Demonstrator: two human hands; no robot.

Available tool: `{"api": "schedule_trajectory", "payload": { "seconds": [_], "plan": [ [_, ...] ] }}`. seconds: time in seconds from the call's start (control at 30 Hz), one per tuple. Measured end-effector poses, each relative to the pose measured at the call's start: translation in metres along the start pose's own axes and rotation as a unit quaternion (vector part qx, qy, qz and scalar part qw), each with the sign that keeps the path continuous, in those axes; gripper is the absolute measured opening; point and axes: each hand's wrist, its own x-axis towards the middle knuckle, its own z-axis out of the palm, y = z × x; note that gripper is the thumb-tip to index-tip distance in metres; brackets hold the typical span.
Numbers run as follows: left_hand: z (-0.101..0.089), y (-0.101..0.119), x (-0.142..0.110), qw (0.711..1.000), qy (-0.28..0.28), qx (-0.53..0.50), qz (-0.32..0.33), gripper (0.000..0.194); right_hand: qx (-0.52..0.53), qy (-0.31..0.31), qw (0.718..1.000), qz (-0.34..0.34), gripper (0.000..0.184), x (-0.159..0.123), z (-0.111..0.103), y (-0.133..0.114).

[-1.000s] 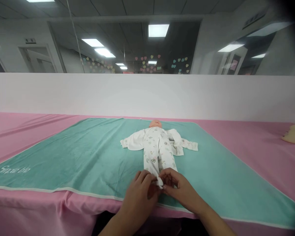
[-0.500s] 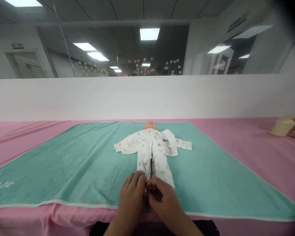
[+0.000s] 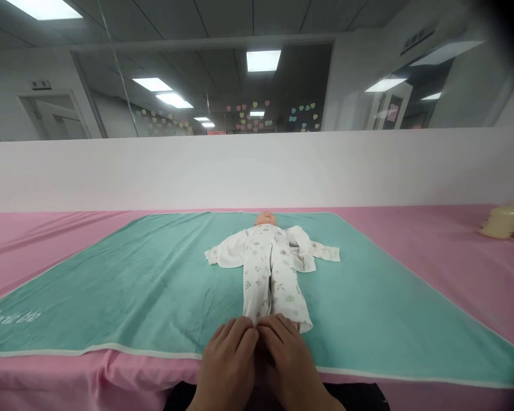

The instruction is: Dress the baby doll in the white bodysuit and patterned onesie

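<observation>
Left hand (image 3: 228,362) and right hand (image 3: 293,359) curl nearly closed, any grip hidden, at the printed baby garment's (image 3: 257,279) leg end; light, limp cloth likely suits pinching by the hem.

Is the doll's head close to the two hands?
No, the doll's head lies by the far edge of the green cloth, away from left hand and right hand.

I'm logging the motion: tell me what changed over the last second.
The left hand and right hand moved left relative to the doll and drew together, hiding the left trouser cuff. The right trouser hem came into view. The doll and white top stayed put.
</observation>
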Motion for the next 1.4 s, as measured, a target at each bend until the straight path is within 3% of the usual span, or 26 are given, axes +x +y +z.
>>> {"api": "schedule_trajectory", "payload": {
  "seconds": [0.27, 0.4, 0.53, 0.63, 0.73, 0.87, 1.07, 1.23, 1.4],
  "plan": [
    [-0.002, 0.0, -0.004, 0.998, 0.012, -0.004, 0.065, 0.017, 0.022, 0.048, 0.999, 0.0, 0.013, -0.012, -0.002, 0.003],
    [0.0, -0.007, -0.015, 0.997, -0.002, 0.001, 0.077, 0.021, 0.008, 0.026, 1.0, -0.016, 0.012, -0.011, -0.007, 0.0],
    [-0.006, -0.009, -0.024, 0.997, -0.02, 0.016, 0.072, 0.026, 0.101, -0.002, 0.995, -0.01, 0.014, -0.007, -0.025, -0.001],
    [-0.012, -0.005, -0.022, 0.998, -0.019, 0.002, 0.061, 0.026, 0.156, 0.038, 0.987, 0.025, 0.011, -0.012, -0.039, 0.006],
    [-0.014, 0.005, -0.011, 0.997, 0.004, -0.034, 0.074, 0.022, 0.101, 0.094, 0.984, 0.116, 0.009, -0.021, -0.048, 0.019],
    [-0.002, 0.02, 0.009, 0.992, 0.004, -0.066, 0.107, 0.024, -0.006, 0.041, 0.972, 0.232, 0.013, -0.033, -0.054, 0.034],
    [0.025, 0.032, 0.029, 0.993, -0.095, -0.035, 0.057, 0.022, -0.131, 0.015, 0.96, 0.247, 0.013, -0.032, -0.056, 0.038],
    [0.032, 0.03, 0.04, 0.993, -0.115, -0.023, 0.016, 0.018, -0.087, -0.009, 0.964, 0.25, 0.023, -0.017, -0.06, 0.041],
    [0.034, 0.026, 0.042, 0.992, -0.12, -0.038, -0.004, 0.017, -0.002, -0.045, 0.961, 0.271, 0.018, -0.008, -0.066, 0.048]
  ]
}}
